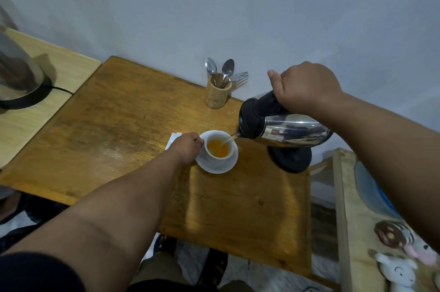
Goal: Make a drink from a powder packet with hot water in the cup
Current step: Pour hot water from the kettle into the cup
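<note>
A white cup [226, 155] stands on a white saucer [219, 166] in the middle of the wooden table [123, 130]; orange liquid fills its bottom. My left hand [187, 150] grips the cup's handle from the left. My right hand [307, 87] is closed around the black handle of a steel kettle [290, 130], which is tilted with its spout over the cup. A thin stream of water runs from the spout into the cup. A white packet [173, 139] lies flat behind my left hand, partly hidden by it.
The kettle's black base [291, 158] sits at the table's right edge. A wooden holder [217, 95] with spoons and a fork stands at the back by the wall. A second kettle [19, 75] rests on a lighter table at left. Plush toys [400, 268] lie at lower right.
</note>
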